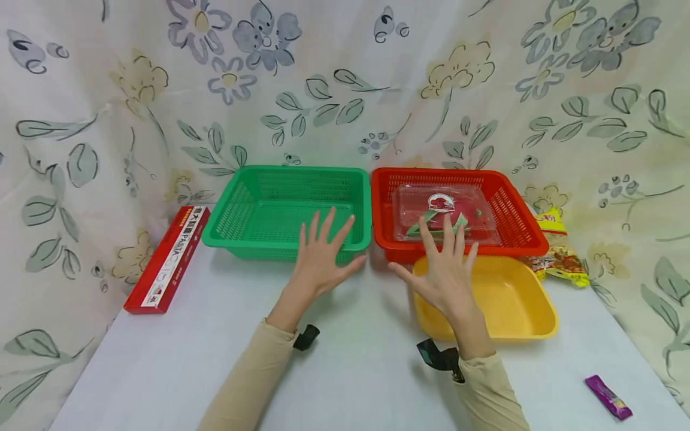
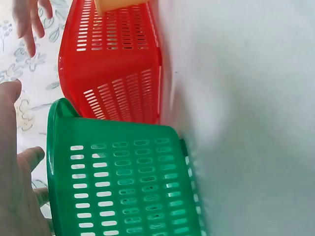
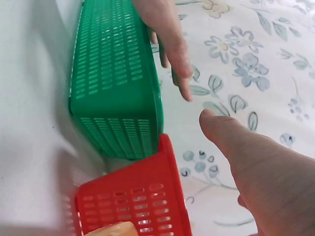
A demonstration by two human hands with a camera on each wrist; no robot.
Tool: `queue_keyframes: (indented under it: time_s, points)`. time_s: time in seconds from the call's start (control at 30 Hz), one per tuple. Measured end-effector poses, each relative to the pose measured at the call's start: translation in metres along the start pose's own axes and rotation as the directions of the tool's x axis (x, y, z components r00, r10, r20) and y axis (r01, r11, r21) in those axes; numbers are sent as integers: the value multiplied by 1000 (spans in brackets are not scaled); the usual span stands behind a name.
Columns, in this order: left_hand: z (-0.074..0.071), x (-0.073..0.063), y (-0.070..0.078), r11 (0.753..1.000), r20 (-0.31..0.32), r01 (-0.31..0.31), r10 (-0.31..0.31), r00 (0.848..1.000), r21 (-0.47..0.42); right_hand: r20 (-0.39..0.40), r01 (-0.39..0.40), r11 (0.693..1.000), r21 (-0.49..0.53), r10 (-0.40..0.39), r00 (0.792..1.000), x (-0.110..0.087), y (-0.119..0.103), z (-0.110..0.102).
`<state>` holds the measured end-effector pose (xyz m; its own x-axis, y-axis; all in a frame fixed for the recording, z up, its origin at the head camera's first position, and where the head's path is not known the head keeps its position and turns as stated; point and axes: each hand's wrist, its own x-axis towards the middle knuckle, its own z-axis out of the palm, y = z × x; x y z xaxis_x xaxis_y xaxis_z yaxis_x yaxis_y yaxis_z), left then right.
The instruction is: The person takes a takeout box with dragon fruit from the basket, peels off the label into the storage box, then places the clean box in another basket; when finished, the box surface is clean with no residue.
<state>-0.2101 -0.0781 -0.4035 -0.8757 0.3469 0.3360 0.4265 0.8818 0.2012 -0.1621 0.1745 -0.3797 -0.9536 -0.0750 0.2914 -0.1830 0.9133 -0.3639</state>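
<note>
In the head view my left hand [image 1: 320, 258] is spread, palm down, over the front right corner of the green basket [image 1: 232, 244]. Nothing is in it. My right hand [image 1: 445, 275] is also spread with bare fingers, above the front of the red basket [image 1: 380, 197] and the left part of the yellow tub [image 1: 512, 299]. Inside the red basket lies a clear plastic box [image 1: 480, 209] with a red-and-white label and green leaf-like shapes. The wrist views show the fingers apart from the basket rims, though exact heights are hard to tell.
At the left lies a long red pasta box [image 1: 168, 260]. Yellow snack packets [image 1: 560, 251] lie right of the red basket, partly hidden by it. A small purple packet [image 1: 608, 397] is near the right front of the white table [image 1: 345, 383]. Floral cloth [image 1: 323, 78] hangs behind.
</note>
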Motion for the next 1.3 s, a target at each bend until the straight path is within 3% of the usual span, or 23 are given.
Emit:
queue_keyframes:
  time_s: [0.17, 0.3, 0.43, 0.57, 0.67, 0.93, 1.13, 1.3]
  points:
    - [0, 26, -3, 998, 53, -40, 42, 998, -37, -13, 4, 1000, 14, -4, 1000, 2, 2, -1]
    - [2, 50, -5, 995, 162, -18, 34, 986, -96, -8, -2, 1000, 22, 2, 1000, 3, 4, -1]
    - [7, 67, -7, 989, 310, 44, 1, 951, -139, -1, -4, 1000, 25, 4, 1000, 3, 5, 0]
    - [10, 78, -7, 978, 407, 81, 4, 913, -192, -11, -9, 999, 37, 10, 1000, 3, 7, 0]
    - [11, 84, -6, 969, 422, 87, 19, 906, -231, -12, -15, 999, 47, 16, 1000, 3, 7, -2]
    - [11, 90, -6, 964, 420, 74, 42, 907, -257, 22, -57, 995, 77, 56, 998, 7, 10, -15]
    - [13, 91, -5, 964, 416, 73, 40, 908, -254, 28, -40, 996, 74, 38, 999, 27, 24, -47]
    - [14, 88, -3, 967, 414, 54, 56, 909, -249, 95, -15, 999, 39, 11, 995, 54, 41, -79]
